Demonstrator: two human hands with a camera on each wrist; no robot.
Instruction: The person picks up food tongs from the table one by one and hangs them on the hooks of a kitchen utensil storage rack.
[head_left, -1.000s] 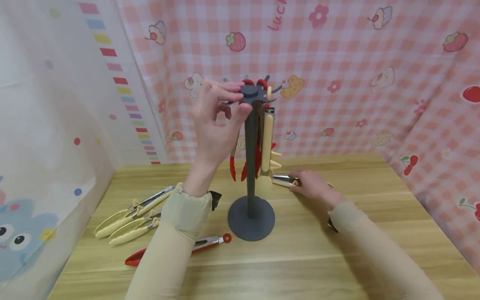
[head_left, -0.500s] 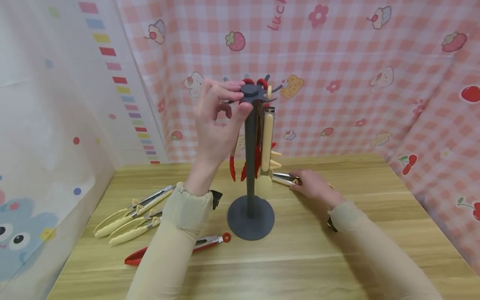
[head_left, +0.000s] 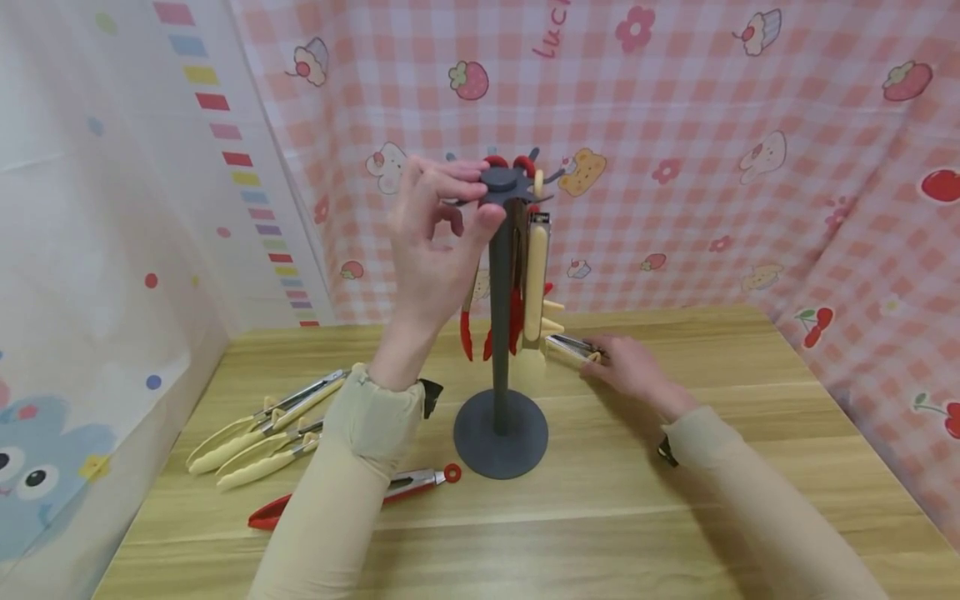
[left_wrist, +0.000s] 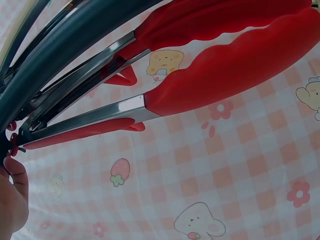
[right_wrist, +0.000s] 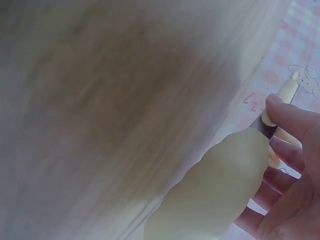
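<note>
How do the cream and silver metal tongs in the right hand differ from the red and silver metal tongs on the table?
The cream and silver metal tongs have a cream head; the red and silver metal tongs have a red one. The right hand grips the cream tongs, while the red tongs lie unheld on the wooden table, partly hidden by the left sleeve. Both have silver metal parts.

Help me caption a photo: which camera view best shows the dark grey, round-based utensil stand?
The head view: it shows nearly the whole stand, the left hand hiding only part of its top. The left wrist view shows only part, close up; the right wrist view, none.
</note>
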